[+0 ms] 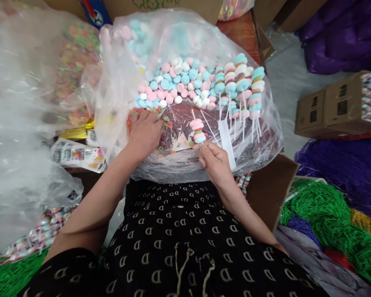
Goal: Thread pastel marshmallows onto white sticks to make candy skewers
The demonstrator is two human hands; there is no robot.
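My right hand (214, 160) is closed, thumb and fingers pinching the lower end of a candy skewer (198, 131). Pink and blue candies with darker rings between them are threaded on it, and its bare white tip points up and away. My left hand (146, 131) reaches palm down into a pile of small colourful gummy rings (166, 142), its fingers stretched out and their tips partly hidden among the rings. Beyond it lie many loose pink, white and blue candies (173, 82). Finished-looking candy skewers (241, 82) are stacked at the right.
Clear plastic sheeting (185, 165) covers the work surface. Loose white sticks (227, 142) lie right of centre. A large bag of ring candies (77, 70) stands left, near printed packets (77, 154). Cardboard boxes (330, 105) and green bead strings (318, 210) are on the right.
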